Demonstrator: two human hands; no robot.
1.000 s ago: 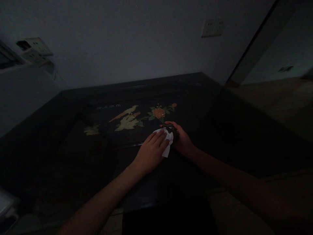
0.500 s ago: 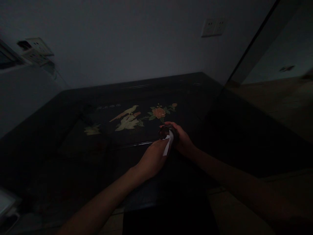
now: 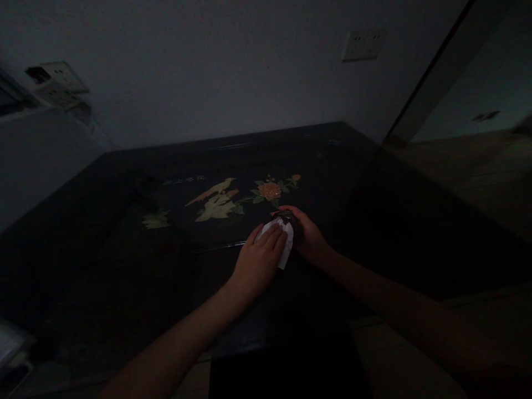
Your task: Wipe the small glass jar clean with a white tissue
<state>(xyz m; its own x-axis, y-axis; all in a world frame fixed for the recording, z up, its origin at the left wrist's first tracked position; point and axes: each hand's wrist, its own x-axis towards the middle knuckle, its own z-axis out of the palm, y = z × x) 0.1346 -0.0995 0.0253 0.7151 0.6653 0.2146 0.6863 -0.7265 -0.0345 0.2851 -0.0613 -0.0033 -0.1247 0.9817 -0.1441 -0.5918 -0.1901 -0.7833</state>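
My right hand (image 3: 311, 237) curls around the far right side of a small, dark, glossy, round object (image 3: 296, 223). Its exact kind is lost in the dim light; it looks like a cup or jar. Against its near left side, my left hand (image 3: 261, 255) presses a white tissue (image 3: 286, 254) with the back of the hand up and the fingers close together. The left thumb is partly hidden. Both hands are over the near part of a dark table (image 3: 199, 293) with a glossy top.
A bird design (image 3: 218, 206) and a flower design (image 3: 270, 191) decorate the tabletop beyond my hands. Behind the table rises a pale wall with sockets (image 3: 363, 45) at right and more sockets (image 3: 62, 83) at left. A whitish object (image 3: 14, 346) stands at the lower left edge.
My left hand has turned from edge-on to palm down, its fingers now spread the tissue over the round object's near side. The right hand keeps its place.
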